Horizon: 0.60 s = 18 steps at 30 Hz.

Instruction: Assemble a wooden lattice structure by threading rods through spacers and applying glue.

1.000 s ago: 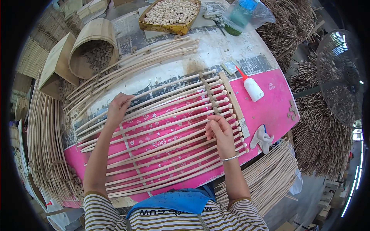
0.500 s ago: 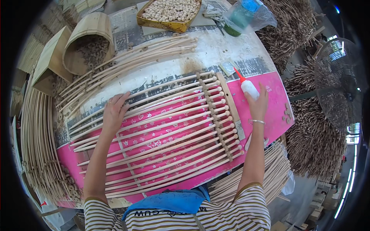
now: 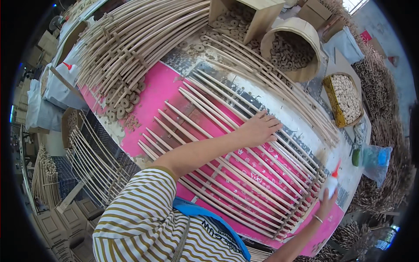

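Long pale wooden rods (image 3: 174, 124) lie side by side across a pink patterned sheet (image 3: 152, 89). Near their knobbed ends, a row of small brown wooden pieces (image 3: 301, 208) runs across the rods. My left hand (image 3: 261, 127) rests palm down on the farthest rods, its fingers extended over them. At the knobbed end, beside the row, my right hand (image 3: 326, 204) grips a white glue bottle (image 3: 329, 187) with a red nozzle. The nozzle points up, away from the rods. Part of the rods is covered by my left forearm.
Beyond the rods stand a round wooden tub (image 3: 316, 41) of brown rings and a yellow tray (image 3: 334, 102) of pale wooden balls. Another bundle of rods (image 3: 279, 83) lies nearby. Stacked rods (image 3: 144, 30) fill the far left, and a blue-lidded jar (image 3: 371, 156) stands at the right edge.
The head view has swung to the left, so the rods now slant down to the right. My left hand stays on the rods, and the glue bottle remains in my right hand.
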Tool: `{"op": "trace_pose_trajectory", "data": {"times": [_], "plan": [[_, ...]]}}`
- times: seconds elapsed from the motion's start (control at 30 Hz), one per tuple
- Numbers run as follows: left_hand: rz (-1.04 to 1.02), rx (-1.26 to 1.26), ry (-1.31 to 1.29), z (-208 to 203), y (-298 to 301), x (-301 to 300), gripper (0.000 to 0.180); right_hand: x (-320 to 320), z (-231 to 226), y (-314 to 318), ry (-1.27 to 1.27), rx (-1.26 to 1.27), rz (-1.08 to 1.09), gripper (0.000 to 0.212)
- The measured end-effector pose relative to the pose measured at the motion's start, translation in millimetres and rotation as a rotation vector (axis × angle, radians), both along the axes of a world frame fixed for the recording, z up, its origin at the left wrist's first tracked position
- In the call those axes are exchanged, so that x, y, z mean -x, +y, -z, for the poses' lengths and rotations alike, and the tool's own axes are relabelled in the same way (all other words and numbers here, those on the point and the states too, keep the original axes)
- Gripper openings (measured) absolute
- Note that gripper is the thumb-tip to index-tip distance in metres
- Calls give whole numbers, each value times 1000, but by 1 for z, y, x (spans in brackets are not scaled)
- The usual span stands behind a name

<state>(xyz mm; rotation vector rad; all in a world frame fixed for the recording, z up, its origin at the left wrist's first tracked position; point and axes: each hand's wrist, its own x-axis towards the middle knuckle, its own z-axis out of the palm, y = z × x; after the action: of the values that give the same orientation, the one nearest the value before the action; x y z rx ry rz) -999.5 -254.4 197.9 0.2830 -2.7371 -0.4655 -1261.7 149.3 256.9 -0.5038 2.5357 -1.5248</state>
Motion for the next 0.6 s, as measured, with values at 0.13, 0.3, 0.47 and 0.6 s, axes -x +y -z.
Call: {"op": "trace_pose_trajectory", "data": {"times": [0.13, 0.3, 0.47, 0.6], "plan": [[-16, 0, 65, 9, 0, 4, 54, -74, -28, -161, 62, -35, -415, 64], [-12, -63, 148, 15, 4, 0, 48, -155, -46, -313, 96, -14, -747, 60], [22, -346, 168, 14, 7, -4, 47, -190, -43, -386, 280, -41, -867, 61], [-39, -387, 485, 19, 12, -3, 38, -201, -39, -406, 538, -132, -924, 58]]}}
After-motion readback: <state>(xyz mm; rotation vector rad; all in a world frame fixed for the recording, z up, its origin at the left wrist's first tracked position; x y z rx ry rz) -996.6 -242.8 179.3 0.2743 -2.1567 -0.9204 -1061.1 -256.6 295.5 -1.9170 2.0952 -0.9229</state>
